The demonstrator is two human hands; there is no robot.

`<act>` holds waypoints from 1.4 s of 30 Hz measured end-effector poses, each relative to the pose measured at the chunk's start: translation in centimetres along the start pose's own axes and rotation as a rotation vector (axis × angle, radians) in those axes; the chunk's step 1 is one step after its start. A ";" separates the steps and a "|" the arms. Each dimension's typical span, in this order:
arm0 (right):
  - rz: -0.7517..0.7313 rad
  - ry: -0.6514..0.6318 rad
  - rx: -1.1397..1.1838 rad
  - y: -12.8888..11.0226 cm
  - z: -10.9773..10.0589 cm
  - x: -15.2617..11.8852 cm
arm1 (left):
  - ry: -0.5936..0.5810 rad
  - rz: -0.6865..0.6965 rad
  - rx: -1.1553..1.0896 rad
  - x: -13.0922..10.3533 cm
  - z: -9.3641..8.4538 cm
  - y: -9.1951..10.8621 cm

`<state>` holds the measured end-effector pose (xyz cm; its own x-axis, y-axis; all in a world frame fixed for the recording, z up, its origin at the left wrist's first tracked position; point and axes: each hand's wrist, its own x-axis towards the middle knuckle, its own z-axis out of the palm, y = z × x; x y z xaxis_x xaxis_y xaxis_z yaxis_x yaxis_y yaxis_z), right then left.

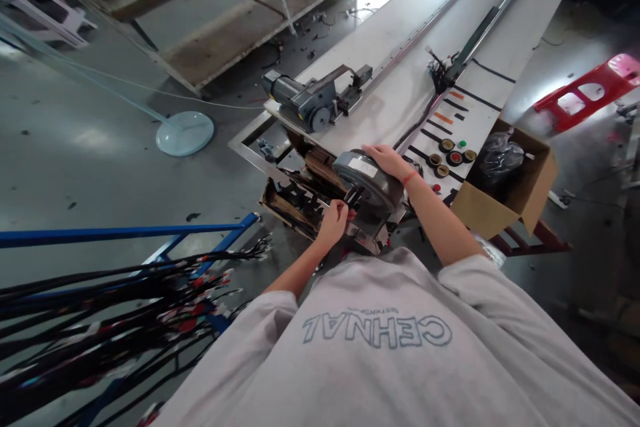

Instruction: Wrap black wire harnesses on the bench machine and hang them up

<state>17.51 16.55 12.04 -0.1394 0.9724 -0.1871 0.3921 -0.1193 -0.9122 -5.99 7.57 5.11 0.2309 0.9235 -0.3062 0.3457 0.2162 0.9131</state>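
Note:
A grey round-bodied machine part (pixel 369 175) with a white label stands at the near end of the long white bench. Over its top lies my right hand (pixel 387 160), fingers stretched along the curved housing. Just left of and below the housing is my left hand (pixel 334 221), its fingers pinched together beside a dark part; what they hold is too small to make out. A wooden box (pixel 285 210) with dark pieces sits left of that hand. A bundle of black wires (pixel 440 77) lies along the bench beyond the right hand.
A motor unit (pixel 305 97) is mounted on the bench (pixel 360 67). Several tape rolls (pixel 447 145) and a cardboard box (pixel 525 180) are at right. Black cable harnesses (pixel 125 307) hang on a blue frame (pixel 125 237) at left. A red stool (pixel 590 93) lies on the floor.

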 end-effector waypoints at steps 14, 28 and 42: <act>0.449 0.455 -0.640 3.5 -0.7 -6.5 | -0.120 -0.029 0.901 2.0 -0.3 6.2; 0.260 -0.638 0.881 -0.9 6.4 -15.4 | -0.037 0.000 0.622 4.9 -6.6 6.7; 0.439 -0.535 0.685 -0.8 5.4 -17.7 | -0.410 -0.259 0.315 5.6 -8.0 3.2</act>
<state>14.80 -1.63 14.08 -0.5678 0.6144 -0.5478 -0.0828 -0.7048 -0.7046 -10.91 15.98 8.46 0.4147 0.6416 -0.6453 0.6773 0.2559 0.6897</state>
